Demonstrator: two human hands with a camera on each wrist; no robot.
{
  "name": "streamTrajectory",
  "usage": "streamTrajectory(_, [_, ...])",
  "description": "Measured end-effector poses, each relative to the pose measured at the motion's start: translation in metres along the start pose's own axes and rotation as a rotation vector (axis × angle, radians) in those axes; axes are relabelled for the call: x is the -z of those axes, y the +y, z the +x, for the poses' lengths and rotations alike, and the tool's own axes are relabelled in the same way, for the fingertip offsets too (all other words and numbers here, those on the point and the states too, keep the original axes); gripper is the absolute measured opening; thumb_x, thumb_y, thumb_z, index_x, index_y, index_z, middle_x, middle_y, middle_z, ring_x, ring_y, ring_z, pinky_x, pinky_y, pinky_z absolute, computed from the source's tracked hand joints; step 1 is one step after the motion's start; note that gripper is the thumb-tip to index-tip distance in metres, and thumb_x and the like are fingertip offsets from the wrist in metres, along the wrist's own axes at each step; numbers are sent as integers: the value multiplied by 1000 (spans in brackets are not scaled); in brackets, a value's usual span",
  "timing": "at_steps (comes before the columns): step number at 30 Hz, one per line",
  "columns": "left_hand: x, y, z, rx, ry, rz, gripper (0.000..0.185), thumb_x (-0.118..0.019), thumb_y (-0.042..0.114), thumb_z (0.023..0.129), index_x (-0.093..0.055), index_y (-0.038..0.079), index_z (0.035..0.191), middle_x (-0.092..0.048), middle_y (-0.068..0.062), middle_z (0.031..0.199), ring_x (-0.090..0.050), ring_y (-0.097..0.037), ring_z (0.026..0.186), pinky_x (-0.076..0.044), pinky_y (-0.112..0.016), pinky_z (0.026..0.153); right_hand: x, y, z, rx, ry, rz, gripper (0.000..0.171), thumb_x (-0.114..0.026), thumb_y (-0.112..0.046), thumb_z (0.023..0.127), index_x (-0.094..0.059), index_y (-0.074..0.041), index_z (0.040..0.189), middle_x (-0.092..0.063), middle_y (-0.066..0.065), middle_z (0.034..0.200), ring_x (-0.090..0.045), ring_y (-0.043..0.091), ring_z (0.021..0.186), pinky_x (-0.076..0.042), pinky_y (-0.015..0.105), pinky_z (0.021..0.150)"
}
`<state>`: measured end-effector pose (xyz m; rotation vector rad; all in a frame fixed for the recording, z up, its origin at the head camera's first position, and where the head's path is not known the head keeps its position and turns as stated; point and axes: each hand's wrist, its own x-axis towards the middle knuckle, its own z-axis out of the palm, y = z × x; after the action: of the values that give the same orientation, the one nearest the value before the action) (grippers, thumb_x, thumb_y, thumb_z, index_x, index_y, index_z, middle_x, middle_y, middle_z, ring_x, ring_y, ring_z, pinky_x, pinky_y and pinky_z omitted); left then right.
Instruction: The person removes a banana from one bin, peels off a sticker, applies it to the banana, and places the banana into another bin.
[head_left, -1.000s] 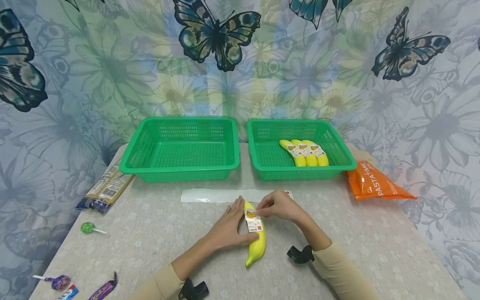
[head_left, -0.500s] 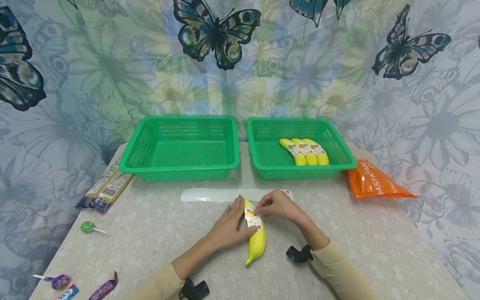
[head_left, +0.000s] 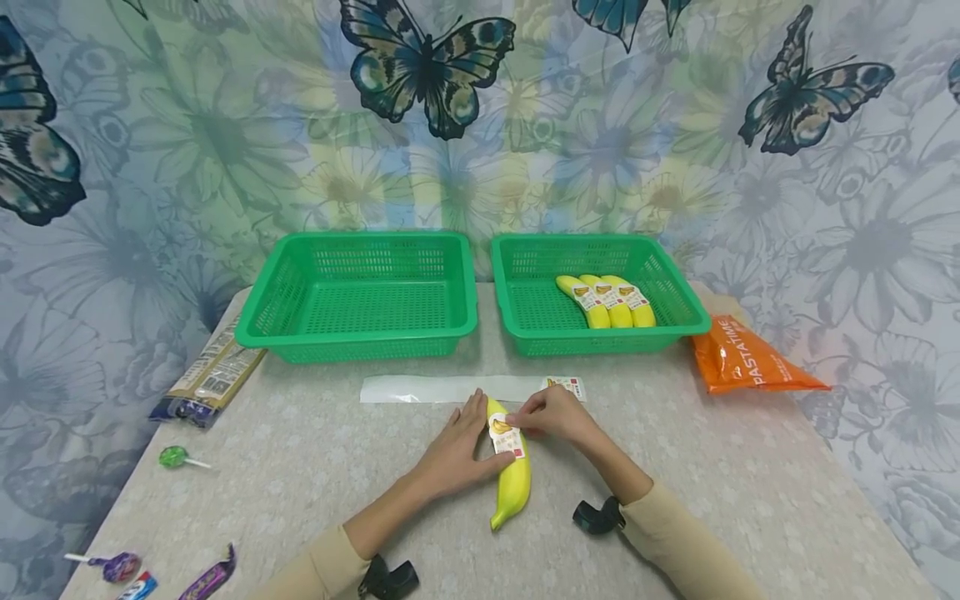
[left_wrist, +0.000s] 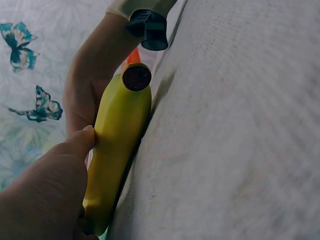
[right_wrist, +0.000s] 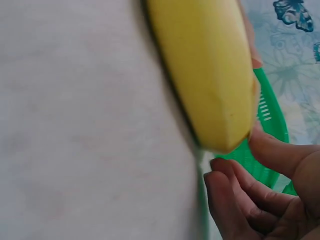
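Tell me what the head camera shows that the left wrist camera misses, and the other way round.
Only the head view shows the two green baskets, three labelled bananas in the right one, the sticker under the right hand, and the orange packet. Only the left wrist view shows the banana's dark round end close up. Both show the banana lying on the table with the left hand against its side.

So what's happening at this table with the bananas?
A person is sticking a label onto a banana lying on the table. The left hand steadies the banana from the side while the right hand presses the label down. Three labelled bananas lie in the right green basket; the left basket holds nothing.
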<state>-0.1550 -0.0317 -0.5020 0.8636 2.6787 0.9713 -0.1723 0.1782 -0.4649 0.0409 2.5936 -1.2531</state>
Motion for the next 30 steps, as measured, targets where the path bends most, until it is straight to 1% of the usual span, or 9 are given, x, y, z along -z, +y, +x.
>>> streamTrajectory(2, [0, 0, 0, 7, -1, -2, 101, -53, 66, 89, -13, 2, 156, -9, -12, 165, -9, -20, 153, -12, -46, 125, -1, 4, -2, -16, -24, 27, 24, -80, -28, 81, -77, -5, 84, -73, 3, 73, -66, 11, 60, -56, 25, 57])
streamTrajectory(6, [0, 1, 0, 21, 2, -8, 102, -54, 66, 88, -13, 2, 156, -9, -12, 165, -10, -22, 153, -12, -46, 125, -2, 10, -2, -21, -85, 127, 23, -76, -20, 85, -76, 1, 92, -75, 10, 82, -70, 13, 64, -60, 28, 61])
streamTrajectory(9, [0, 1, 1, 22, 4, -9, 102, -54, 66, 88, -13, 2, 156, -9, -12, 165, -11, -22, 153, -12, -45, 125, -3, 12, -2, -29, -104, 181, 20, -74, -14, 86, -75, 5, 95, -75, 14, 83, -71, 13, 65, -61, 29, 62])
streamTrajectory(13, [0, 1, 2, 19, 0, -11, 103, -55, 66, 87, -13, 2, 156, -9, -12, 165, -11, -22, 153, -11, -45, 125, -3, 13, -1, -39, -95, 194, 16, -72, -7, 86, -74, 7, 94, -74, 14, 80, -69, 12, 61, -61, 29, 60])
streamTrajectory(17, [0, 1, 2, 18, -2, -18, 103, -56, 66, 87, -13, 2, 156, -9, -12, 165, -10, -23, 153, -11, -45, 125, -4, 14, 1, -46, -88, 193, 14, -72, -5, 86, -74, 7, 94, -74, 14, 79, -69, 12, 60, -61, 29, 60])
streamTrajectory(19, [1, 0, 3, 16, 4, -23, 105, -57, 66, 86, -13, 1, 155, -9, -13, 164, -10, -23, 153, -11, -45, 125, -4, 13, 2, -55, -83, 201, 15, -72, -5, 86, -74, 6, 95, -75, 14, 80, -69, 12, 62, -61, 28, 61])
streamTrajectory(23, [3, -2, 6, 12, 9, -43, 109, -61, 67, 83, -13, 0, 155, -8, -13, 164, -10, -23, 153, -11, -45, 125, -5, 12, 2, -43, -78, 216, 17, -72, -5, 86, -73, 6, 99, -75, 16, 86, -71, 13, 68, -61, 29, 64])
streamTrajectory(30, [7, -4, 8, 8, -27, -41, 111, -64, 66, 82, -13, 1, 156, -9, -13, 164, -12, -23, 152, -10, -44, 125, -7, 9, 0, -29, -88, 270, 21, -70, -1, 86, -71, 7, 105, -74, 19, 94, -72, 16, 76, -62, 31, 68])
